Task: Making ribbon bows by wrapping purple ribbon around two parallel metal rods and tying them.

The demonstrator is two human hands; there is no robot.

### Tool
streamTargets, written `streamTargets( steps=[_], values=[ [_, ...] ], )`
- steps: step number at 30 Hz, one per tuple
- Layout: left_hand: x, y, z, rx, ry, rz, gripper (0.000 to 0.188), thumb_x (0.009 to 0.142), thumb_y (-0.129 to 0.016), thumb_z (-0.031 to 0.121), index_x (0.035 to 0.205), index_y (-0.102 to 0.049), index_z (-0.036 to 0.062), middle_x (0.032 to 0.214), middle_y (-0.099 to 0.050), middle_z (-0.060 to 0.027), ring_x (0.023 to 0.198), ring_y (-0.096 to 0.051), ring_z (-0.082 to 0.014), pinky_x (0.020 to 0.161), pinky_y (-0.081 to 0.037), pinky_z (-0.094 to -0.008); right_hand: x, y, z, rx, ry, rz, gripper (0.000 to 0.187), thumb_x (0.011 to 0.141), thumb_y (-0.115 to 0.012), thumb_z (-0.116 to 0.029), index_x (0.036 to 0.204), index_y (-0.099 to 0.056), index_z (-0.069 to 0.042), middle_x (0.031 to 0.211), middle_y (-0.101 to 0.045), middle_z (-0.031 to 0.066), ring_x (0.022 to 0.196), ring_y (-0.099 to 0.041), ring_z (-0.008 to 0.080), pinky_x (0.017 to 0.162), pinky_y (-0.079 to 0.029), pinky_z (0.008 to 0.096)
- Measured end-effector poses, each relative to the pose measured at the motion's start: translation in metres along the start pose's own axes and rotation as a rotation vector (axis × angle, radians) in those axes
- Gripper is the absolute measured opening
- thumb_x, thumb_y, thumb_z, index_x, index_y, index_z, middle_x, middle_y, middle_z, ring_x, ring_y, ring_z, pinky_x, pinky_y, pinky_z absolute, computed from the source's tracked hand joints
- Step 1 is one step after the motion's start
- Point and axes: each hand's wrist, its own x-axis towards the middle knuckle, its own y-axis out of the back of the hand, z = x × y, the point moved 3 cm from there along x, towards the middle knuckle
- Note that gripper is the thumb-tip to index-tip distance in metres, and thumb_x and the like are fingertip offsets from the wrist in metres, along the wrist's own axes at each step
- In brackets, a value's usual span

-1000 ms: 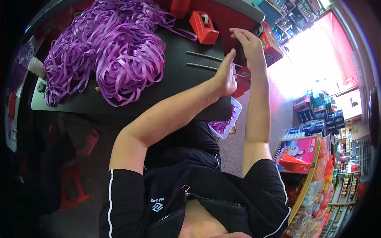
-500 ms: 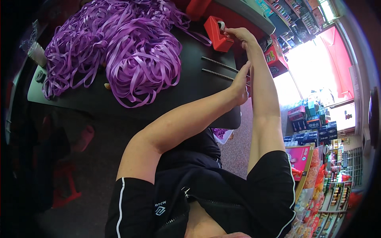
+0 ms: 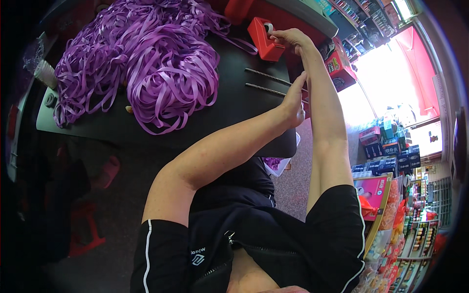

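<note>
A red tape dispenser (image 3: pixel 266 46) with a pale roll of tape (image 3: pixel 268 28) stands at the far right of the dark table. My right hand (image 3: pixel 292 39) reaches over it, fingertips pinched together at the tape next to the roll. Below it, my left hand (image 3: pixel 294 101) is turned edge-on beside my right forearm, one digit stretched upward. Its other fingers are mostly hidden, so whatever it may hold does not show. Two thin metal rods (image 3: pixel 266 74) jut leftward across the tabletop from near my left hand.
A large heap of purple ribbon (image 3: pixel 171 73) covers the table's (image 3: pixel 234 110) left and middle. Paper cups (image 3: pixel 45 73) and a dark ring (image 3: pixel 50 100) sit at its left end. Under the right edge is a white bin (image 3: pixel 281 166) with purple ribbon. Boxes and stocked shelves line the right side.
The view has shifted slightly, so the table things appear a little further left. My right hand stays at the tape dispenser, and my left hand keeps nearly the same place.
</note>
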Motion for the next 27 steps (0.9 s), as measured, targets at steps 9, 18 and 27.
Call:
streamTargets(
  steps=[9,18,27],
  values=[
    [-0.006,-0.009,-0.002,-0.011,0.032,0.162,0.094,0.084,-0.044,0.067,0.150,-0.002,0.0138,0.156,0.002,-0.0056,0.142,0.003,-0.0236,0.112,0.009,-0.0408,0.007,0.016,0.011,0.125,0.014,-0.044,0.012,0.078,-0.071,-0.013,0.085,-0.070,-0.003,0.075,-0.067,0.0039,0.059,-0.059,0.0086,0.054,-0.044,0.0168],
    [-0.002,-0.004,-0.002,0.015,0.001,0.124,0.106,0.077,-0.046,0.073,0.149,0.006,0.0141,0.155,0.016,-0.0094,0.141,0.018,-0.0263,0.109,0.017,-0.0429,-0.012,0.029,0.005,0.010,-0.072,-0.058,0.016,0.079,-0.071,-0.027,0.079,-0.070,-0.010,0.062,-0.061,-0.0043,0.045,-0.042,0.0018,0.044,-0.028,0.0186],
    [0.002,-0.002,-0.005,0.010,0.000,0.134,0.104,0.078,-0.047,0.071,0.149,0.004,0.0146,0.155,0.012,-0.0090,0.142,0.014,-0.0255,0.110,0.014,-0.0420,-0.054,0.029,0.025,0.064,-0.023,-0.059,0.020,0.079,-0.071,-0.026,0.086,-0.072,-0.007,0.066,-0.062,-0.0024,0.049,-0.042,0.0019,0.045,-0.028,0.0183]
  ],
)
